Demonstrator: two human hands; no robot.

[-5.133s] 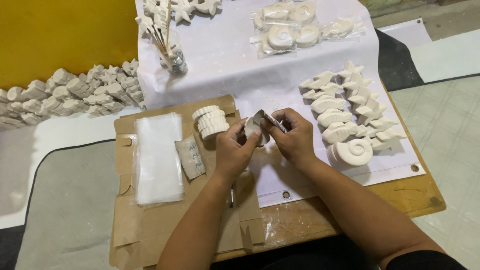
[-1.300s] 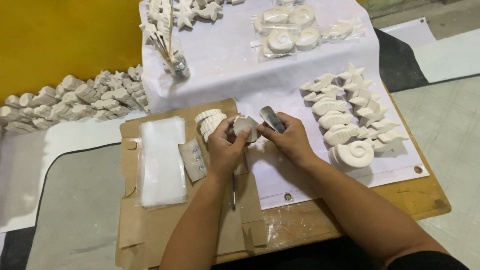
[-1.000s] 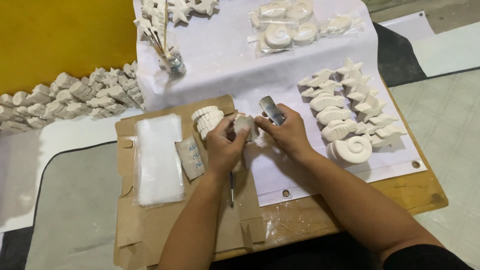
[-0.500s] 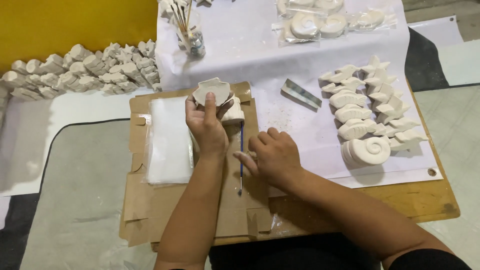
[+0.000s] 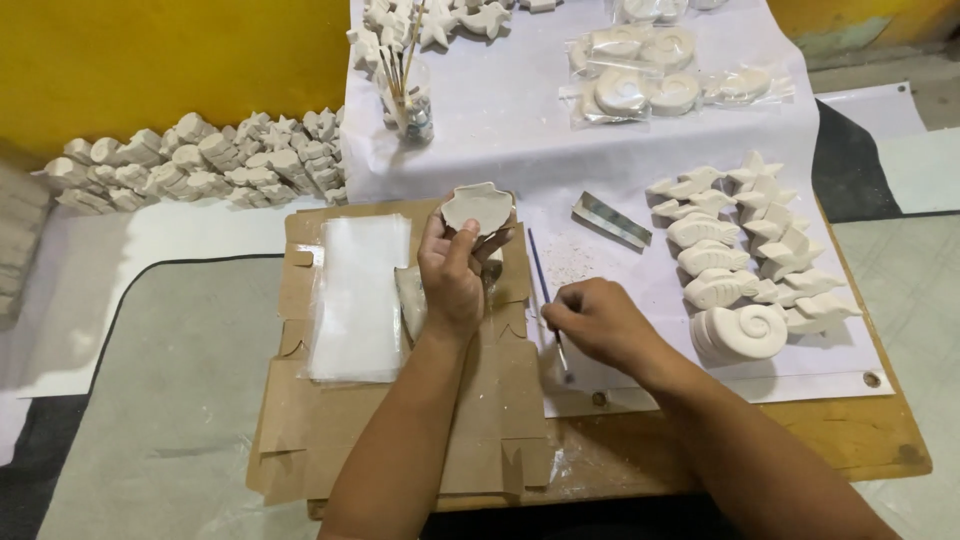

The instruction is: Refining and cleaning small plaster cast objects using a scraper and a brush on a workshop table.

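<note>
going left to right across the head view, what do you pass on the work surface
heap of white cast pieces by the yellow wall → clear plastic sheet → left hand holding a shell-shaped piece → right hand on a thin tool → grey metal bar → spiral shell piece

stacked along the yellow wall (image 5: 150, 60), far left of the grip: rows of white plaster pieces (image 5: 190, 170). lay just right: a metal scraper (image 5: 611, 220). stood beyond: a jar of brushes (image 5: 408, 95), bagged spiral shells (image 5: 640, 88).
</note>
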